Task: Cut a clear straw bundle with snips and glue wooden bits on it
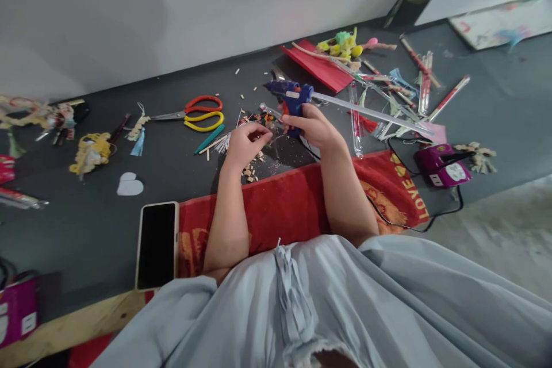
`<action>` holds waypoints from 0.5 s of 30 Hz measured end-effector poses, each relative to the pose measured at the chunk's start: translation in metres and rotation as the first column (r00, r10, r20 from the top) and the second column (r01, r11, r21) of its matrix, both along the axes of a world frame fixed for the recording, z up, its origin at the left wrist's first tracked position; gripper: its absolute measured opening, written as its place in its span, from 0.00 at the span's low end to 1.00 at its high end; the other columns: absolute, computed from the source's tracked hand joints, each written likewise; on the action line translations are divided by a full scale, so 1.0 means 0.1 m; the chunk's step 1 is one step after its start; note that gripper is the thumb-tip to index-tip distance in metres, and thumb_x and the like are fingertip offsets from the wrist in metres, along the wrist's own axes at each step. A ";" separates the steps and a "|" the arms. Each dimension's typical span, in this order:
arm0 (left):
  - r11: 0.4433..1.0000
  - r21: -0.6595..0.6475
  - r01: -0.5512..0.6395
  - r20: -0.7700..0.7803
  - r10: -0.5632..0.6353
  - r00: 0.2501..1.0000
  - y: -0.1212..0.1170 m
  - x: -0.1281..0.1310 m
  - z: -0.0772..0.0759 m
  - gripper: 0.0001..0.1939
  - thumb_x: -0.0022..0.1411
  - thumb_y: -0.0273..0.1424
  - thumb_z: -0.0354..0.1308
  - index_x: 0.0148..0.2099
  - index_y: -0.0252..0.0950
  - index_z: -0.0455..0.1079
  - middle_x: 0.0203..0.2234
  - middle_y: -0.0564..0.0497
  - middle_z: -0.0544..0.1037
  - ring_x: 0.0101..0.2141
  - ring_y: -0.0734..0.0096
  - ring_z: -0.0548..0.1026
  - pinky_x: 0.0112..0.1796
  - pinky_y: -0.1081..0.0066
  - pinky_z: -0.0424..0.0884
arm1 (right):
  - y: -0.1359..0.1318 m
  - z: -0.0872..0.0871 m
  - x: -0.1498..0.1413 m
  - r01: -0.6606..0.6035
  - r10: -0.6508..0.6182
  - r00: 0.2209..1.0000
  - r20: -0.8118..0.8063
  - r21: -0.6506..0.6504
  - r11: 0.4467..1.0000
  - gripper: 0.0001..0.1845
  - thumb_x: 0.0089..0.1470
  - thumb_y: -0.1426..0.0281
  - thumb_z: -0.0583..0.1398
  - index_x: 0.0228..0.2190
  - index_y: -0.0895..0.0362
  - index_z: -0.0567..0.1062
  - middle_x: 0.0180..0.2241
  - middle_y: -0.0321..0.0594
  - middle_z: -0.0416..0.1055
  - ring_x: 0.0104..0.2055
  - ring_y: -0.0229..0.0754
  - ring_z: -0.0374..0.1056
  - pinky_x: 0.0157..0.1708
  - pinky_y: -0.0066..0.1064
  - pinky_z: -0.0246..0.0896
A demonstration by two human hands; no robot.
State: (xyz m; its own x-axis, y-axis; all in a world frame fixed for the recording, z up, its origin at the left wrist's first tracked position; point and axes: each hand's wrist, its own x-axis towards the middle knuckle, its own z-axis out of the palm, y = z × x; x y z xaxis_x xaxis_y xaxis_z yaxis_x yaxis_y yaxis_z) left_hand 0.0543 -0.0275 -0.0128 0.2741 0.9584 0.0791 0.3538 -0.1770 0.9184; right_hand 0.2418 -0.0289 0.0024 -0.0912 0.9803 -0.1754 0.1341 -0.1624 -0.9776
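Observation:
My right hand [315, 125] grips a blue glue gun [295, 98] with an orange trigger, its nozzle pointing left. A long clear glue stick [366, 110] sticks out of its back end toward the right. Just left of it, my left hand [246, 144] has thumb and fingertips pinched together; whatever may be between them is too small to make out. Small cut wooden bits [250, 172] lie under and beside my left hand. Next to it are a teal pen [210, 139] and scissors [186, 116] with one red and one yellow handle.
A phone [157, 246] lies at the front left, partly on a red towel [288, 201]. A white paper heart [130, 185] is above it. At right stand a purple power box [443, 165] with black cables and several wrapped sticks [426, 83]. Red paper [317, 63] lies behind.

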 end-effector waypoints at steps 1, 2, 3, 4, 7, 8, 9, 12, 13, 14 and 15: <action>1.000 -0.009 -0.029 0.011 0.029 1.000 0.02 -0.01 -0.02 0.03 0.53 0.32 0.60 0.30 0.37 0.73 0.24 0.52 0.77 0.25 0.75 0.71 0.30 0.70 0.68 | 0.00 0.03 0.05 0.028 -0.029 0.999 0.016 0.045 0.999 0.22 0.44 0.56 0.62 0.40 0.52 0.71 0.30 0.36 0.69 0.34 0.42 0.67 0.35 0.38 0.68; 0.998 -0.011 -0.060 0.026 0.060 0.998 0.03 -0.03 -0.05 0.03 0.53 0.31 0.60 0.30 0.37 0.73 0.24 0.52 0.76 0.25 0.75 0.71 0.30 0.71 0.67 | -0.01 0.05 0.11 0.064 -0.067 0.997 0.040 0.089 0.994 0.21 0.46 0.56 0.61 0.40 0.52 0.71 0.30 0.37 0.69 0.34 0.42 0.67 0.35 0.38 0.68; 0.996 -0.010 -0.085 0.038 0.086 0.996 0.05 -0.04 -0.07 0.03 0.52 0.31 0.60 0.30 0.37 0.73 0.24 0.52 0.76 0.25 0.75 0.70 0.29 0.71 0.67 | -0.01 0.08 0.18 0.113 -0.123 0.990 0.075 0.126 0.986 0.19 0.47 0.56 0.61 0.40 0.52 0.71 0.30 0.37 0.69 0.34 0.43 0.68 0.34 0.39 0.68; 0.994 -0.002 -0.113 0.047 0.113 0.992 0.06 -0.05 -0.08 0.03 0.52 0.31 0.61 0.30 0.37 0.73 0.23 0.53 0.76 0.25 0.76 0.70 0.29 0.72 0.66 | -0.02 0.12 0.25 0.148 -0.167 0.979 0.114 0.156 0.977 0.19 0.48 0.56 0.60 0.40 0.52 0.71 0.30 0.38 0.69 0.34 0.44 0.68 0.34 0.39 0.68; 0.980 -0.005 -0.197 0.041 0.197 0.980 0.09 -0.06 -0.11 0.04 0.52 0.32 0.61 0.30 0.37 0.73 0.22 0.54 0.74 0.24 0.77 0.68 0.28 0.72 0.66 | -0.06 0.22 0.47 0.262 -0.306 0.935 0.179 0.233 0.936 0.16 0.50 0.57 0.57 0.39 0.51 0.71 0.31 0.38 0.69 0.35 0.44 0.68 0.35 0.39 0.67; 0.976 -0.021 -0.217 0.050 0.218 0.975 0.10 -0.07 -0.11 0.05 0.52 0.33 0.61 0.30 0.37 0.73 0.23 0.54 0.74 0.24 0.77 0.69 0.29 0.72 0.67 | -0.07 0.24 0.54 0.298 -0.347 0.919 0.186 0.248 0.922 0.15 0.51 0.57 0.56 0.38 0.50 0.71 0.30 0.39 0.69 0.35 0.44 0.69 0.35 0.39 0.67; 0.972 -0.035 -0.231 0.060 0.233 0.971 0.10 -0.06 -0.10 0.06 0.52 0.33 0.61 0.31 0.36 0.73 0.23 0.53 0.74 0.24 0.77 0.69 0.29 0.72 0.67 | -0.08 0.27 0.60 0.331 -0.383 0.905 0.186 0.258 0.908 0.14 0.51 0.57 0.55 0.37 0.50 0.71 0.30 0.39 0.69 0.35 0.44 0.69 0.35 0.39 0.67; 0.961 -0.071 -0.266 0.064 0.270 0.961 0.12 -0.05 -0.10 0.07 0.52 0.35 0.61 0.31 0.36 0.72 0.23 0.53 0.74 0.24 0.77 0.69 0.27 0.73 0.67 | -0.10 0.29 0.78 0.436 -0.478 0.872 0.105 0.279 0.856 0.12 0.50 0.60 0.55 0.35 0.50 0.71 0.28 0.39 0.68 0.33 0.44 0.69 0.34 0.40 0.67; 0.956 -0.093 -0.279 0.066 0.286 0.956 0.12 -0.04 -0.09 0.08 0.52 0.35 0.61 0.31 0.36 0.71 0.22 0.54 0.73 0.22 0.77 0.68 0.25 0.73 0.66 | -0.10 0.29 0.84 0.463 -0.496 0.867 0.054 0.284 0.840 0.11 0.49 0.61 0.55 0.35 0.50 0.71 0.27 0.39 0.67 0.33 0.44 0.69 0.34 0.39 0.67; 0.953 -0.101 -0.287 0.076 0.295 0.953 0.12 -0.03 -0.08 0.08 0.52 0.36 0.60 0.32 0.36 0.71 0.21 0.54 0.72 0.21 0.78 0.67 0.25 0.73 0.66 | -0.10 0.28 0.89 0.483 -0.505 0.863 0.003 0.289 0.827 0.11 0.48 0.62 0.55 0.35 0.50 0.71 0.27 0.38 0.67 0.32 0.43 0.69 0.34 0.39 0.67; 0.953 -0.101 -0.285 0.094 0.294 0.951 0.12 -0.02 -0.06 0.09 0.51 0.36 0.61 0.31 0.36 0.71 0.20 0.55 0.72 0.21 0.79 0.67 0.25 0.74 0.66 | -0.09 0.26 0.94 0.495 -0.506 0.861 -0.044 0.294 0.817 0.11 0.48 0.62 0.56 0.35 0.50 0.71 0.26 0.37 0.66 0.31 0.43 0.68 0.34 0.38 0.66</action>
State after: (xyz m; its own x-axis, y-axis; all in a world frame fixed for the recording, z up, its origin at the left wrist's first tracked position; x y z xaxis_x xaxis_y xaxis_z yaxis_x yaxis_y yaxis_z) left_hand 0.0526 -0.0157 -0.0193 -0.0219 0.9997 0.0076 0.2779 -0.0012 0.9606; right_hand 0.3362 -0.0382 0.0288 0.4268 0.8956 0.1253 0.1453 0.0688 -0.9870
